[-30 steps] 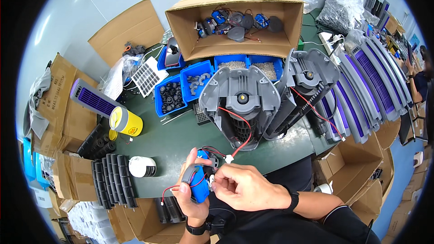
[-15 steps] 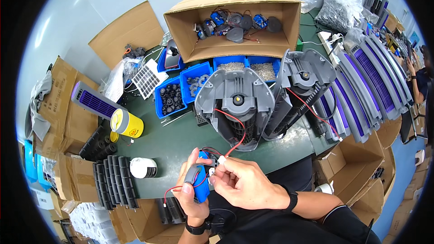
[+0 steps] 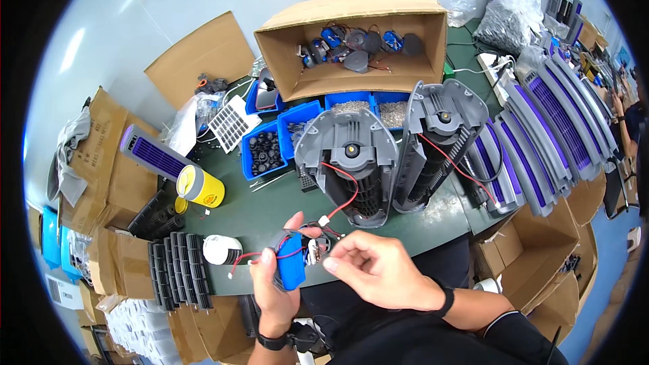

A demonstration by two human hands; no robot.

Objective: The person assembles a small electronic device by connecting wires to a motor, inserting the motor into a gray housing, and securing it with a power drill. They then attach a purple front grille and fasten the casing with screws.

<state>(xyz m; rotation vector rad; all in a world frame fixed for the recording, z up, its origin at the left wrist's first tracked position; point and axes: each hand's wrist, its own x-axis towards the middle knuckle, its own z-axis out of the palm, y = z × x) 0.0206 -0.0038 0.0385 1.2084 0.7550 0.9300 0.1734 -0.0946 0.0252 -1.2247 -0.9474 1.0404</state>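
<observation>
My left hand (image 3: 274,297) is closed around a blue block-shaped part with red wires (image 3: 292,261), holding it upright above the table's near edge. One of its red wires trails left to a small white plug. My right hand (image 3: 382,274) is beside it, thumb and forefinger curled together near the part's silvery end; whatever is between them is too small to make out. Just beyond stands a grey fan housing (image 3: 351,152) with a dark slatted roller inside. Its red lead hangs down to a white connector (image 3: 324,220), apart from my right fingers. A second grey housing (image 3: 443,122) stands to its right.
An open carton (image 3: 351,88) of blue and grey parts stands at the back. Blue bins (image 3: 247,152) hold small parts. A yellow canister (image 3: 203,188) and white tub (image 3: 220,250) stand left, near black rollers (image 3: 177,270). Purple-grey tower panels (image 3: 558,118) line the right.
My right fingers have let go of the housing lead's white connector and moved slightly right. My left hand has shifted left and down with the blue part, which is turned differently.
</observation>
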